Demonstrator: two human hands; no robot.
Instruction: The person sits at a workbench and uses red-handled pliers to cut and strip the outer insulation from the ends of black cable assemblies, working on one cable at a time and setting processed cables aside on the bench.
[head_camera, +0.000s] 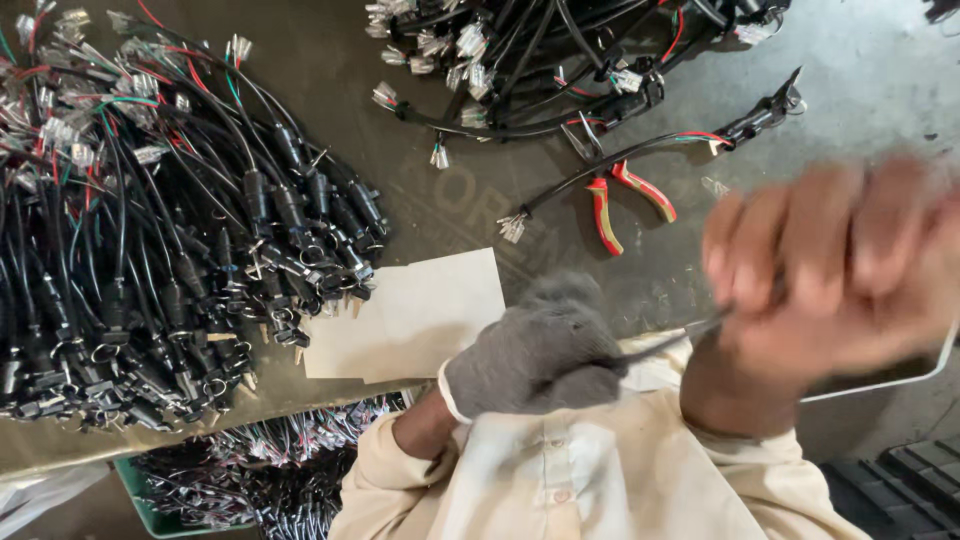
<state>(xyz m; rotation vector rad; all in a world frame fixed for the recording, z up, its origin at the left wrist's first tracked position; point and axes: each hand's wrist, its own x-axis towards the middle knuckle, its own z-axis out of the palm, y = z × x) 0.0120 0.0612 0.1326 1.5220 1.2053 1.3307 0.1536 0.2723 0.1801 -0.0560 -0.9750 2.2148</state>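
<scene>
Your gloved left hand (535, 350) and bare right hand (835, 270), fingers closed, grip one thin wire (668, 340) above your lap | big bundle pile (160, 240) on worktop (450, 190) looks finished | smaller pile (560, 60) remains

- The left hand (535, 345) wore a grey knit glove and was curled into a loose fist, close in front of the chest.
- Its wrist was bare below the glove cuff, and the forearm ran back into a cream sleeve.
- The right hand (830, 265) was bare and blurred, raised higher than the left, its fingers (800, 240) bent inward in a pinching grip.
- Both hands sat near each other, not touching.
</scene>
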